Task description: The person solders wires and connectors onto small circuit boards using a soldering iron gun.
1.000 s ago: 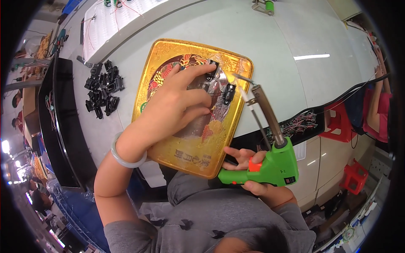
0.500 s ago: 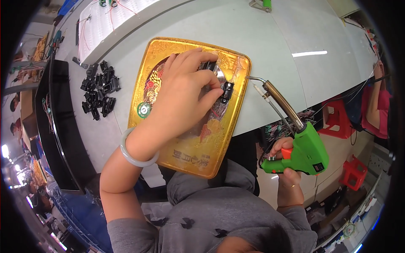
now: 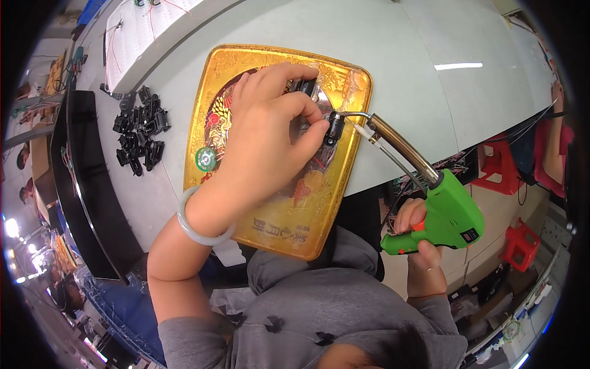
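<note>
My left hand (image 3: 264,126) reaches over a gold tin lid (image 3: 286,237), thumb and forefinger pinched at a small black plastic part (image 3: 334,130) near the lid's right side. Another black part (image 3: 306,85) shows beneath its outer fingers. Below the lid's right edge, my right hand (image 3: 416,230) is wrapped round the handle of a green soldering gun (image 3: 455,212) with a red trigger. The gun's bent metal tip meets the top of the pinched part, and a thin feed tube runs alongside the barrel. Any wire between my left fingertips is too small to make out.
A heap of black plastic parts (image 3: 147,126) lies left of the lid. On the lid's left side sits a green round piece (image 3: 206,159). A white tray (image 3: 144,46) with thin wires stands at the far left. Red stools (image 3: 522,245) are off to the right.
The soldering gun's tip has moved left, from beside the lid's right edge to the black part. My left hand keeps its pinch. The whole view has shifted slightly.
</note>
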Tool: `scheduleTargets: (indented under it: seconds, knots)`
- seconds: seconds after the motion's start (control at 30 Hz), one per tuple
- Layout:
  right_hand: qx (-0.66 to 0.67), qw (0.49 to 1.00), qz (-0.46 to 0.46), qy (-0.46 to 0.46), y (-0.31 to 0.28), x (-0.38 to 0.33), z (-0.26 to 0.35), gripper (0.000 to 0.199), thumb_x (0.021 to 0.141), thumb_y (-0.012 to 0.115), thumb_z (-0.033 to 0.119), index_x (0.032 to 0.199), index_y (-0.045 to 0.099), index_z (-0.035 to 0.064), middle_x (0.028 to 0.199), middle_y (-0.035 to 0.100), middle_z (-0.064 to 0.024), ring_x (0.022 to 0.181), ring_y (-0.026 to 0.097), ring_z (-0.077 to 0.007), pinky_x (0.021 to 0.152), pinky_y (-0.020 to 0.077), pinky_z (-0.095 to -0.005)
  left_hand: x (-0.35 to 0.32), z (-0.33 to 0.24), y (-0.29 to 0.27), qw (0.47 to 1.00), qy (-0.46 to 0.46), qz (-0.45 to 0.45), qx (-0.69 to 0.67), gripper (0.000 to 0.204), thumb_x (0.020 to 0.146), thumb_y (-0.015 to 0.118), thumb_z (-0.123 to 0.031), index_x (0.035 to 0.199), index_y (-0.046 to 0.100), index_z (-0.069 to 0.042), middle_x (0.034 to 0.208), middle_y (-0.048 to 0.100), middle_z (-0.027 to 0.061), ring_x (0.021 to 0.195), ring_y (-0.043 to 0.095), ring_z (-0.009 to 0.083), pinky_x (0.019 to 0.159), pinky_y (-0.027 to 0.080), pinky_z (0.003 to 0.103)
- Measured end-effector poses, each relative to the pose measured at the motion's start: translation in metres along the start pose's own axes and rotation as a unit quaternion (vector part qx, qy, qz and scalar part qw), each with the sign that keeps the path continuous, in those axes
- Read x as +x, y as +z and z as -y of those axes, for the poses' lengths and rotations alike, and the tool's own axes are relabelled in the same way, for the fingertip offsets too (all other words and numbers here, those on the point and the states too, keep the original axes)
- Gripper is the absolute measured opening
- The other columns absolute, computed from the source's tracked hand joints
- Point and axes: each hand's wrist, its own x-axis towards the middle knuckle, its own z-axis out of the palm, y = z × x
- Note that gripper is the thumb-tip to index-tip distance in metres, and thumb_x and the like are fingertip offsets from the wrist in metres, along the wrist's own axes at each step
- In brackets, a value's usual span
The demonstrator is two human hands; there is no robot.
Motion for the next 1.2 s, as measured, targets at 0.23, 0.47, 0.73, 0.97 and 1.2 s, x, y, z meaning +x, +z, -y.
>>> scheduleTargets:
  seconds: [0.23, 0.47, 0.73, 0.97, 1.2]
  knots:
    - [0.005, 0.999, -0.024, 0.034, 0.006, 0.0, 0.004, 0.035, 0.068, 0.06, 0.033, 0.084, 0.048, 0.0048, 0.072, 0.05, -0.0075, 0.066, 0.047, -0.0159, 0.057, 0.0379, -0.0258, 0.0, 0.001, 0.001, 1.0, -0.005, -0.001, 0.002, 0.009, 0.063, 0.065, -0.009, 0.062, 0.057, -0.005, 0.104, 0.054, 0.0088, 0.098, 0.046, 0.0287, 0.088, 0.031, 0.039]
    - [0.002, 1.0, -0.019, -0.005, 0.009, 0.005, -0.002, 0.034, 0.07, 0.057, 0.033, 0.079, 0.044, 0.0037, 0.067, 0.043, -0.0074, 0.059, 0.039, -0.0143, 0.052, 0.0355, -0.0227, 0.0, -0.001, -0.003, 0.999, 0.003, 0.018, 0.04, 0.008, 0.066, 0.064, -0.008, 0.066, 0.057, -0.004, 0.111, 0.052, 0.0088, 0.101, 0.047, 0.027, 0.089, 0.032, 0.035]
    - [0.015, 0.999, -0.035, 0.006, 0.011, 0.003, -0.003, 0.034, 0.069, 0.057, 0.033, 0.078, 0.044, 0.0035, 0.065, 0.043, -0.0073, 0.058, 0.039, -0.0141, 0.05, 0.035, -0.0224, -0.001, -0.001, -0.002, 0.999, 0.002, 0.019, 0.042, 0.008, 0.066, 0.064, -0.008, 0.066, 0.057, -0.004, 0.11, 0.052, 0.0088, 0.101, 0.047, 0.0268, 0.089, 0.032, 0.034]
    - [0.018, 0.999, -0.034, 0.007, 0.01, 0.002, -0.005, 0.033, 0.07, 0.057, 0.033, 0.077, 0.044, 0.0036, 0.065, 0.043, -0.0071, 0.058, 0.038, -0.0138, 0.05, 0.0349, -0.0224, -0.001, 0.0, -0.001, 0.999, 0.002, 0.017, 0.038, 0.008, 0.065, 0.064, -0.007, 0.066, 0.057, -0.004, 0.11, 0.052, 0.0092, 0.101, 0.047, 0.0265, 0.089, 0.033, 0.034]
    - [0.018, 0.999, -0.031, 0.005, 0.01, 0.002, -0.007, 0.032, 0.07, 0.057, 0.033, 0.077, 0.044, 0.0041, 0.065, 0.043, -0.0066, 0.058, 0.038, -0.0136, 0.05, 0.0347, -0.0222, -0.001, -0.001, 0.0, 0.999, 0.001, 0.018, 0.043, 0.008, 0.066, 0.064, -0.007, 0.066, 0.057, -0.004, 0.11, 0.052, 0.0089, 0.1, 0.048, 0.0262, 0.087, 0.034, 0.034]
